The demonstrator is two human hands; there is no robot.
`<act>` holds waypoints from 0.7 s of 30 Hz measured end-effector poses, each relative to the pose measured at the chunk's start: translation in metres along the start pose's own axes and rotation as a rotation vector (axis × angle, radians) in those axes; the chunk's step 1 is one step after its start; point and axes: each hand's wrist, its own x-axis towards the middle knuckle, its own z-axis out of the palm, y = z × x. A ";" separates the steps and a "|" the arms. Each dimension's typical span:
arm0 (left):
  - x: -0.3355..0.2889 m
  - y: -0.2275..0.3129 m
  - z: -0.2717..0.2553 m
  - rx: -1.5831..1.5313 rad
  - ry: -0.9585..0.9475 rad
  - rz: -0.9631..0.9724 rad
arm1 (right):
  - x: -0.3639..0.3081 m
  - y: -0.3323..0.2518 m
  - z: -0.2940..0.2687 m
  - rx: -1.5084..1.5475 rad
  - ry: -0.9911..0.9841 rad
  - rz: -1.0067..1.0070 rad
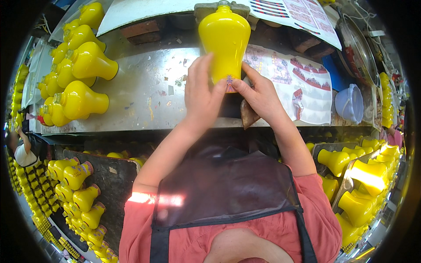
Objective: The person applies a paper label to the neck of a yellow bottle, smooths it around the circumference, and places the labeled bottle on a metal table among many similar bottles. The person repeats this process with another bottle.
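A glossy yellow bottle (224,37) lies with its clear neck away from me, against a dark, worn support block (202,9). Its narrower foot end is between my two hands. A small patterned decal (229,82) shows on the foot. My left hand (202,90) lies along the left side, thumb close to the decal and fingertips slightly blurred. From the right, my right hand (262,93) holds the foot, its thumb pressing beside the decal and its fingers partly hidden behind the bottle. Under my right hand sits a brownish wedge-shaped piece (248,115).
Printed decal sheets (313,94) lie on the metal bench (144,94) at right, near a pale blue bucket (349,104). Several yellow bottles (85,100) stand at left. More bottles with patterned feet (78,174) fill a board (115,188) lower left; others crowd the lower right.
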 end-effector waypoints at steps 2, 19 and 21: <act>0.001 -0.001 -0.001 0.040 0.008 0.056 | 0.000 0.000 0.001 0.009 0.017 0.002; 0.001 -0.002 -0.001 -0.144 -0.008 -0.074 | 0.004 0.014 0.005 0.230 -0.006 -0.043; 0.001 0.001 -0.001 -0.141 -0.014 -0.106 | 0.004 0.015 0.004 0.185 -0.028 -0.013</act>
